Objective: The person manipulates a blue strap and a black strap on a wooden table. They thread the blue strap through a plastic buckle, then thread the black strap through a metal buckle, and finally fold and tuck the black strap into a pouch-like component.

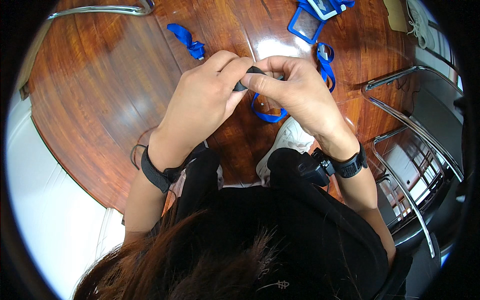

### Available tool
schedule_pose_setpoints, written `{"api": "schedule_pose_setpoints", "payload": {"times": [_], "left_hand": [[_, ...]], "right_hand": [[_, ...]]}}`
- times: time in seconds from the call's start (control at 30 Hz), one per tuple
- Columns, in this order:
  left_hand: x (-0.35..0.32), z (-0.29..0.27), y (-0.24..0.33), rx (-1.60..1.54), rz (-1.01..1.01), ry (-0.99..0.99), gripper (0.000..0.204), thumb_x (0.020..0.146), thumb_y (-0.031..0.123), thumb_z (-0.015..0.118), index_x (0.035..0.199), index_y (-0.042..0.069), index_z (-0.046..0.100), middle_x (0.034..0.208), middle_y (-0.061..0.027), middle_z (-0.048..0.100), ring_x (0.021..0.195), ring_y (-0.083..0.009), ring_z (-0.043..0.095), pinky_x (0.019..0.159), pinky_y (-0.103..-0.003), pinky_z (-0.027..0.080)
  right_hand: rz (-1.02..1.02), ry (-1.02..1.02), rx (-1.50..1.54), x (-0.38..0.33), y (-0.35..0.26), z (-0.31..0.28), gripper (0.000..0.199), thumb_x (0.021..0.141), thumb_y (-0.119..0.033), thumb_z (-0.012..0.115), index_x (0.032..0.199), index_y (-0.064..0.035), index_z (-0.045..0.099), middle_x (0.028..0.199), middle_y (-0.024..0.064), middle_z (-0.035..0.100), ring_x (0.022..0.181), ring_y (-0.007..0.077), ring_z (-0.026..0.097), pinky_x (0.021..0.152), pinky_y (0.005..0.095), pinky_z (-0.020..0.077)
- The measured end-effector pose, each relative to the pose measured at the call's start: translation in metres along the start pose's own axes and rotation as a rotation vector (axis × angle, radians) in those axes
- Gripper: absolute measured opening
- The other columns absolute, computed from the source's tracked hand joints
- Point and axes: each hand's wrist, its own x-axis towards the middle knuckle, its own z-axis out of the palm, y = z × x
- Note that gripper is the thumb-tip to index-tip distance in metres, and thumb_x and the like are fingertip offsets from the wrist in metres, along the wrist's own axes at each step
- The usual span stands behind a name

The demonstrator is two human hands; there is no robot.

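Note:
Above the wooden floor, my left hand (202, 102) and my right hand (297, 92) meet with their fingertips close together. Pinched between them is a small, dark, strip-like piece (256, 70), folded or curled; most of it is covered by the fingers, so its kind does not show. My right thumb presses on it from the near side. Below my right hand a loop of blue lanyard ribbon (270, 118) shows; whether it hangs or lies on the floor I cannot tell.
A crumpled blue ribbon (187, 41) lies beyond my left hand. Another blue lanyard (326, 67) and blue-framed badge holders (306, 26) lie farther right. Metal-framed chairs (400, 115) stand at the right. My white shoe (292, 137) is below; a white wall (45, 200) borders the left.

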Motion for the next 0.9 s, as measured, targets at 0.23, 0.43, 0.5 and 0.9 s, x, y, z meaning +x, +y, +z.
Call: {"api": "schedule_pose_setpoints", "payload": {"times": [0.23,0.43,0.5,0.9], "left_hand": [[0.004,0.005,-0.005,-0.052,-0.044,0.025,0.031,0.073,0.004,0.066,0.104,0.002,0.061,0.096,-0.0143,0.06,0.083,-0.0323,0.061,0.068,-0.033,0.051],[0.003,0.003,-0.007,-0.137,-0.131,0.012,0.025,0.077,0.008,0.068,0.1,0.001,0.062,0.087,-0.0137,0.059,0.074,-0.0282,0.061,0.064,-0.031,0.049],[0.002,0.003,-0.005,-0.234,-0.2,0.018,0.021,0.078,0.012,0.069,0.095,0.002,0.063,0.083,-0.0153,0.06,0.073,-0.0321,0.06,0.064,-0.035,0.047],[0.001,-0.011,-0.003,-0.652,-0.413,-0.311,0.026,0.08,0.023,0.069,0.09,0.0,0.065,0.065,-0.0028,0.055,0.06,-0.0118,0.049,0.057,-0.026,0.04]], "right_hand": [[0.021,-0.041,0.131,-0.008,-0.003,-0.005,0.031,0.081,-0.017,0.07,0.104,0.0034,0.064,0.083,0.0049,0.065,0.072,0.0072,0.059,0.067,0.0195,0.0465],[-0.123,-0.118,0.099,-0.004,-0.006,-0.02,0.03,0.086,-0.002,0.061,0.116,-0.0011,0.062,0.091,0.0071,0.067,0.081,0.0113,0.063,0.081,0.0241,0.0501],[-0.239,-0.115,-0.013,-0.002,-0.005,-0.022,0.029,0.086,0.003,0.059,0.113,-0.0035,0.064,0.097,0.006,0.068,0.088,0.0128,0.063,0.086,0.0267,0.0493],[-0.461,-0.202,-0.22,0.001,-0.002,-0.018,0.023,0.083,0.003,0.059,0.102,-0.0048,0.069,0.095,0.0039,0.068,0.084,0.011,0.06,0.077,0.0254,0.048]]}}
